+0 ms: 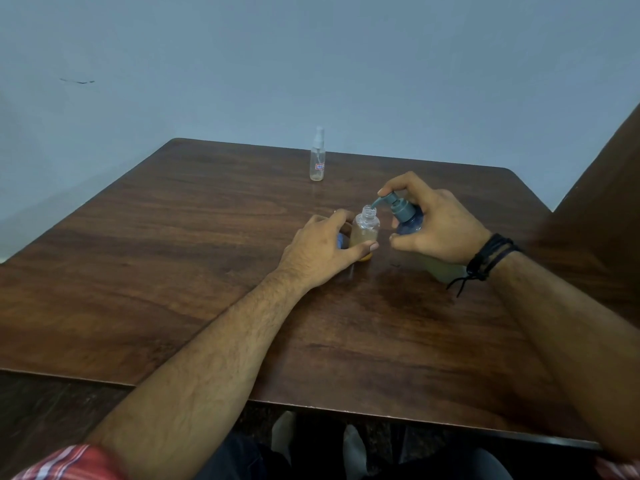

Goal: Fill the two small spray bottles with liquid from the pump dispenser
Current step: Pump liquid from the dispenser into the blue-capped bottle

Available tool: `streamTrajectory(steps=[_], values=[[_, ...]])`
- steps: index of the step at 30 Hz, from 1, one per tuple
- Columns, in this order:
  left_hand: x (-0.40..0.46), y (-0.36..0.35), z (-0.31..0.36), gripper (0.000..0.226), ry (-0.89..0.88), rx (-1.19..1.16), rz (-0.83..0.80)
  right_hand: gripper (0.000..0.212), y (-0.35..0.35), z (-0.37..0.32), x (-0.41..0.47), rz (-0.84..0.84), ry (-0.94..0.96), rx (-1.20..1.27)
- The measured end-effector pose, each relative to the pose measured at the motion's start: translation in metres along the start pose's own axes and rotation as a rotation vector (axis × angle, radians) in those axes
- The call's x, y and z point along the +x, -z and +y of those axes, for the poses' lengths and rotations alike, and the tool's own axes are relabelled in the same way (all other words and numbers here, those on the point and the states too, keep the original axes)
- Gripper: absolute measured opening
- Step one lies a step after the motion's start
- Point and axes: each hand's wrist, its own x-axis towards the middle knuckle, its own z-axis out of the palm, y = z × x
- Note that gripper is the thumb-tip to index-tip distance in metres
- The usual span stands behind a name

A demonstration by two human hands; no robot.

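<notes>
The left hand (320, 251) curled round the open spray bottle (364, 232), steadying it low on its light, tippable body. The right hand (434, 225) gripped the tilted pump dispenser (405, 214), forefinger on the head, spout over the bottle's mouth. The second spray bottle (317, 159) stood capped, well beyond both hands.

An uncapped small bottle (364, 233), part filled with amber liquid, is held upright on the brown table (173, 254) by the left hand (322, 251). At its 3 o'clock a pump dispenser (405, 216) is gripped by the right hand (436, 226), tilted so that its spout is set over the open neck. At 12 o'clock, well apart, a capped spray bottle (317, 155) is stood.
</notes>
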Motion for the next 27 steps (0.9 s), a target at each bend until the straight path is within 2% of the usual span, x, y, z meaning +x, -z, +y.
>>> streamTrajectory(steps=[7,14,20,27], values=[[0.0001,0.0004,-0.0006,0.073,-0.015,-0.018,0.005,0.071,-0.0011,-0.0001,-0.0002,0.009,0.027,-0.011],[0.0013,0.0003,-0.0002,0.073,-0.016,0.002,0.013,0.063,-0.0005,0.0017,0.0008,-0.002,0.0,0.01],[0.0002,0.0014,0.0002,0.078,-0.016,-0.001,0.009,0.071,-0.0002,0.0021,0.0004,0.017,0.025,-0.005],[0.0015,0.0005,0.0,0.073,-0.011,0.007,0.009,0.063,0.0,0.0008,0.0005,-0.006,0.005,0.007]])
